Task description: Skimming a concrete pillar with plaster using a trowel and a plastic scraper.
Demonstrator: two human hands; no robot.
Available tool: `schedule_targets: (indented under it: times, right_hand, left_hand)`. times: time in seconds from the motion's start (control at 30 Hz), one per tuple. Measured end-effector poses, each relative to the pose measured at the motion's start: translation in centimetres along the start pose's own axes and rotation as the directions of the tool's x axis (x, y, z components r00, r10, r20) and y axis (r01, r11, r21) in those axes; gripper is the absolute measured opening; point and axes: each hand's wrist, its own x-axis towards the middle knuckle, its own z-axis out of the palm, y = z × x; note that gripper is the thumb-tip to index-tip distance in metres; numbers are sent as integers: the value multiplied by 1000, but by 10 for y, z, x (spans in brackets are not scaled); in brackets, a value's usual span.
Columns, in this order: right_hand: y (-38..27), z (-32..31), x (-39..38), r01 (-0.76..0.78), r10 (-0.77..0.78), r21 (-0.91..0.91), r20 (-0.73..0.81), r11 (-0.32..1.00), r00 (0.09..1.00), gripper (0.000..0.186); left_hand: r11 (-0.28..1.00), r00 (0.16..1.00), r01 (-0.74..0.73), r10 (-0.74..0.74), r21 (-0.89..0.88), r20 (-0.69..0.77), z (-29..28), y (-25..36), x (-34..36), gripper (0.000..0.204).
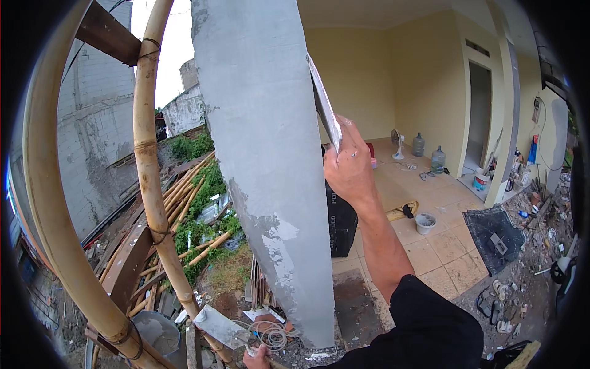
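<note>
Your right hand (349, 158) is gripping a thin, flat, plaster-smeared trowel (324, 101), its blade lying along the right edge of a tall grey plastered column (261, 123). Your left hand (258, 358), partly cut off below, is closing round the handle of a rectangular grey metal blade (218, 326), low and left of the column. Pale lettering is showing on a black panel (344, 222) behind the column, partly hidden.

Head-worn fisheye; faces ahead and down; grey column (264, 123) near; tiled floor (452, 249) farther off
</note>
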Motion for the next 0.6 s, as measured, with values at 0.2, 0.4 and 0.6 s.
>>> schedule_targets:
  times: [0.2,0.4,0.6]
  right_hand:
    - [-4,1,28,31,-31,1,-40,1000,999,56]
    - [1,-2,54,90,-89,10,-77,996,993,54]
    - [-1,-1,88,126,-128,-25,-65,992,990,52]
  left_hand:
    - [995,999,-23,21,93,27,-3,-17,9,18]
    - [983,998,-59,61,175,-8,1,-8,10,24]
    - [996,996,-72,74,46,-49,-9,-74,33,22]
